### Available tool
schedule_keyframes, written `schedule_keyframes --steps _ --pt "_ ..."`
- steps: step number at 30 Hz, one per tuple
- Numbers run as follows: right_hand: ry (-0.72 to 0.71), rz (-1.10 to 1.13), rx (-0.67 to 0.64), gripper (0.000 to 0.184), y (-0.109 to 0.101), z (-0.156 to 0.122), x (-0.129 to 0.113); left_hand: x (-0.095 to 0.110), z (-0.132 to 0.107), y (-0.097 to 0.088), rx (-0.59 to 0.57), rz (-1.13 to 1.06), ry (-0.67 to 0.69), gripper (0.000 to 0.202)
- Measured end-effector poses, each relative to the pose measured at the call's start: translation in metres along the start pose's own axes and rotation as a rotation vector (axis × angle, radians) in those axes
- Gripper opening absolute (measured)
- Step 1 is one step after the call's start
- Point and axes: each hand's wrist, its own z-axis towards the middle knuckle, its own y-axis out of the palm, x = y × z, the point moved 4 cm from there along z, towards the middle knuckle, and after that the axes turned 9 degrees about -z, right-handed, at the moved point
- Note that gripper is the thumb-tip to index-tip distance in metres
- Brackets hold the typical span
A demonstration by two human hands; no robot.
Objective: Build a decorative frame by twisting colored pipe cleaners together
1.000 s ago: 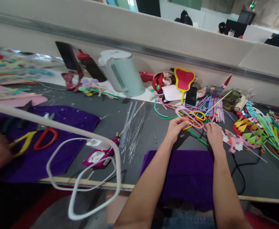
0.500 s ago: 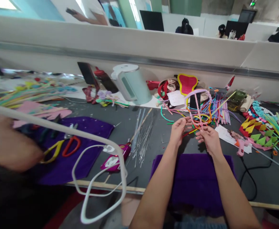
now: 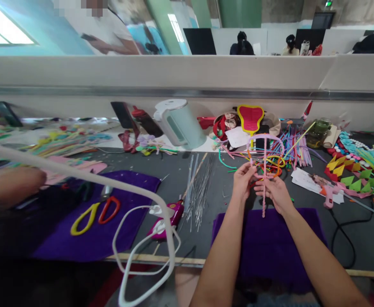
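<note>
**Straight, twisted pink fuzzy stem (image 3: 263, 204) now shows below the fingers; half a second ago I only saw it above them.**

Also changed: co-worker's bare arm (image 3: 17, 183) at far left has shifted left, away from the scissors with one yellow and one red handle (image 3: 89, 221).

Status on my feed: pink and lilac fuzzy-wire arched frame (image 3: 265, 155) is held up over the dark grey table (image 3: 174, 170), arch on top, stem running down its middle. Left hand (image 3: 244, 181): narrow pinch, thumb and fingertips on the frame's left side. Right hand (image 3: 275, 192): narrow pinch at the stem, fingers curled. Can't tell whether the orange fuzzy loop (image 3: 280, 166) behind is attached.

Around it: folded purple cloth (image 3: 276, 251) at the near edge, between the forearms. To the right I have a pink glue gun (image 3: 330, 194) over white paper sheets, black cord trailing. To the left, a loose spread of thin silver wires (image 3: 202, 194), then a shiny magenta device (image 3: 174, 213). Behind, a bundle of multicoloured fuzzy sticks (image 3: 297, 149).
</note>
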Motion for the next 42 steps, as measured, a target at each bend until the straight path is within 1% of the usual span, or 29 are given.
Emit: schedule_keyframes --steps 2,4,10,13,15,19,21,23,25,27,32,35,38,42 --pt "-0.014 0.044 0.054 0.035 -0.004 0.002 0.0 0.0 -0.002 0.002 -0.024 0.03 0.005 0.035" --pt "-0.01 0.069 0.076 0.032 -0.008 0.005 0.001 0.0 -0.003 0.003 -0.048 0.058 0.013 0.035" --pt "0.001 0.06 0.084 0.031 -0.013 0.009 0.01 0.0 -0.003 0.004 -0.074 0.102 0.013 0.035" --pt "-0.027 0.017 0.094 0.033 -0.013 0.009 0.006 -0.001 -0.003 0.002 -0.063 0.094 0.005 0.036" --pt "-0.093 -0.032 0.157 0.035 -0.019 0.009 -0.002 -0.002 -0.002 0.001 -0.045 0.075 -0.003 0.037" --pt "-0.3 -0.128 0.366 0.039 -0.042 0.009 -0.022 -0.006 -0.002 -0.001 -0.016 0.081 -0.028 0.041" --pt "-0.36 -0.181 0.411 0.038 -0.051 0.01 -0.028 -0.008 -0.002 0.0 -0.025 0.108 -0.036 0.046" --pt "-0.387 -0.252 0.421 0.037 -0.056 0.011 -0.029 -0.01 -0.002 0.002 -0.036 0.142 -0.026 0.051" --pt "-0.408 -0.338 0.429 0.036 -0.057 0.011 -0.029 -0.011 -0.003 0.004 -0.031 0.196 0.01 0.05" --pt "-0.434 -0.449 0.458 0.034 -0.056 0.009 -0.03 -0.009 -0.004 0.005 -0.011 0.283 0.086 0.044" --pt "-0.549 -0.822 0.584 0.029 -0.049 -0.006 -0.039 0.003 -0.014 0.011 0.029 0.6 0.377 0.026" --pt "-0.637 -0.972 0.59 0.025 -0.044 -0.012 -0.047 0.012 -0.023 0.016 0.005 0.796 0.5 0.021" --pt "-0.712 -1.05 0.592 0.022 -0.043 -0.015 -0.052 0.018 -0.03 0.022 -0.06 0.896 0.544 0.021" --pt "-0.764 -1.095 0.602 0.022 -0.043 -0.015 -0.055 0.022 -0.033 0.027 -0.108 0.912 0.548 0.023"
